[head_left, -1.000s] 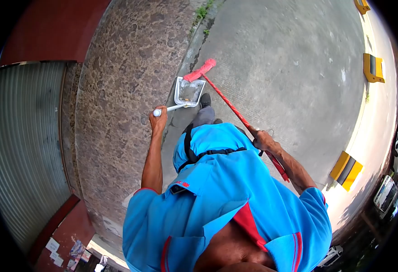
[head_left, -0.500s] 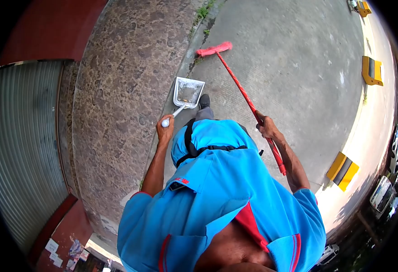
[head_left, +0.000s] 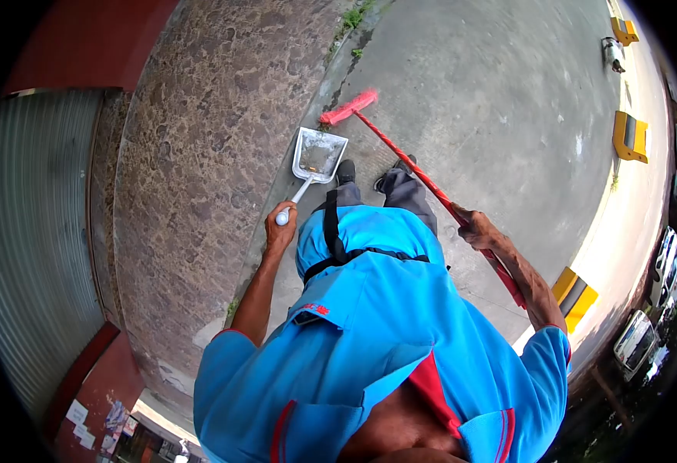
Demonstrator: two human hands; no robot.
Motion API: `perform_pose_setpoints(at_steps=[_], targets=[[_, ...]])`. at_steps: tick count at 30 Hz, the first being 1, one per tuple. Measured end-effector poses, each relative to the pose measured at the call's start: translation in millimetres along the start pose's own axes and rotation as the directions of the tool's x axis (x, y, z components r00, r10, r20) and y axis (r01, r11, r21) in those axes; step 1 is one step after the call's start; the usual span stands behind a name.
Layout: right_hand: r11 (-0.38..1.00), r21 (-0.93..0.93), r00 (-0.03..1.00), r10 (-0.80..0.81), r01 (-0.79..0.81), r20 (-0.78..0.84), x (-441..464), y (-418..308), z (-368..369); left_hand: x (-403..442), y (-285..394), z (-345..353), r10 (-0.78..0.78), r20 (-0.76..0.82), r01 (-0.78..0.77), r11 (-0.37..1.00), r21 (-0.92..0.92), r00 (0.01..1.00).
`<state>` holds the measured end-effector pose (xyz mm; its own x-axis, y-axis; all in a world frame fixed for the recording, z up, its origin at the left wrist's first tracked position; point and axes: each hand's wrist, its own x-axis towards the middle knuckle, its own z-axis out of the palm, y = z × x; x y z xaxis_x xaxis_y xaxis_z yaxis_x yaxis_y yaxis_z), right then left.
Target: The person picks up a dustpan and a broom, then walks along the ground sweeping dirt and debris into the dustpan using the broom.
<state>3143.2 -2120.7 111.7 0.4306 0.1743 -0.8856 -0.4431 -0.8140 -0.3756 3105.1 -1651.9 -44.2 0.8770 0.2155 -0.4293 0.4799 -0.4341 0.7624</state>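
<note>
Closer to the dustpan (head_left: 321, 152) than half a second ago, the red broom head (head_left: 349, 106) sits near its mouth, at one o'clock from it. The right hand (head_left: 478, 230) is closed around the red broom handle (head_left: 408, 163), and the left hand (head_left: 280, 224) is clamped on the white dustpan handle (head_left: 302, 190). Inside the pan lie grey dirt and a small orange-brown bit (head_left: 312, 168). Just beside it, at four o'clock, is a dark shoe (head_left: 345, 172) on the concrete (head_left: 492, 100).
</note>
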Motion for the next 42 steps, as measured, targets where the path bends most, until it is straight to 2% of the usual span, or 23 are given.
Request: perform_pose_setpoints(at_steps=[2,3,5,7,9,11,12,13,14,15,16,23,27,29,33,35,36,38,39,41,42], targets=[[0.999,0.021,0.997,-0.040,0.042,-0.062,5,8,0,-7,7,1,0.017,-0.005,-0.017,1.000,-0.013,1.000],[0.999,0.006,0.998,-0.039,0.039,-0.044,5,14,4,-21,6,2,-0.004,-0.014,0.003,1.000,-0.020,1.000],[0.996,0.080,0.994,-0.035,0.043,-0.107,31,12,0,-12,13,4,-0.085,-0.003,0.085,0.996,-0.010,0.996],[1.000,0.028,0.995,0.007,-0.004,-0.102,46,1,4,-10,3,8,-0.086,0.005,0.086,0.995,-0.054,0.996],[0.967,-0.175,0.973,-0.207,0.187,-0.103,62,16,17,-11,5,11,-0.073,-0.035,0.072,0.997,-0.014,0.997],[0.923,-0.246,0.939,-0.329,0.297,-0.101,65,32,28,-12,11,11,-0.098,-0.030,0.098,0.995,-0.010,0.995],[0.827,-0.418,0.885,-0.454,0.375,-0.103,61,40,30,-14,18,10,-0.125,-0.036,0.125,0.992,0.014,0.992],[0.824,-0.424,0.885,-0.455,0.375,-0.101,58,46,29,-12,21,9,-0.146,-0.041,0.148,0.988,0.038,0.988],[0.868,-0.378,0.936,-0.351,0.322,-0.008,46,35,21,-11,12,12,-0.067,-0.042,0.067,0.998,0.018,0.997],[0.908,-0.333,0.967,-0.239,0.256,0.092,32,23,14,-10,15,11,-0.065,-0.042,0.066,0.998,0.016,0.997],[0.960,-0.179,0.975,-0.205,0.217,0.085,21,13,10,-12,23,7,-0.079,-0.028,0.080,0.996,0.033,0.996],[0.996,0.084,0.999,0.019,-0.016,-0.040,13,13,4,-9,8,3,-0.046,-0.014,0.046,0.999,0.029,0.999],[0.993,0.110,0.990,-0.015,0.031,-0.144,40,4,11,-10,11,4,-0.077,-0.006,0.077,0.997,0.012,0.997],[0.998,0.056,0.990,-0.025,0.034,-0.138,47,-4,19,-10,13,4,-0.106,0.004,0.106,0.994,-0.023,0.994],[0.990,-0.086,0.994,-0.114,0.114,0.004,37,-5,33,-7,16,9,-0.102,-0.037,0.102,0.995,-0.004,0.994],[0.976,-0.120,0.982,-0.177,0.183,0.061,27,2,40,-4,22,14,-0.031,-0.074,0.028,0.999,-0.044,0.997],[0.989,-0.023,0.986,-0.143,0.145,0.083,19,0,38,-3,24,16,-0.031,-0.073,0.027,0.999,-0.047,0.997],[0.996,0.023,0.994,-0.087,0.086,0.068,8,-5,34,-2,26,19,0.096,-0.144,-0.095,0.995,0.012,0.985],[0.997,0.075,0.998,-0.032,0.028,0.057,6,-5,33,-2,26,20,0.095,-0.146,-0.094,0.995,0.010,0.985],[0.996,0.090,0.999,-0.024,0.021,0.033,5,-1,36,0,31,18,-0.021,-0.112,0.014,0.997,-0.070,0.993],[0.994,0.104,1.000,-0.015,0.014,0.009,6,2,37,2,36,16,-0.018,-0.111,0.010,0.998,-0.069,0.994]])
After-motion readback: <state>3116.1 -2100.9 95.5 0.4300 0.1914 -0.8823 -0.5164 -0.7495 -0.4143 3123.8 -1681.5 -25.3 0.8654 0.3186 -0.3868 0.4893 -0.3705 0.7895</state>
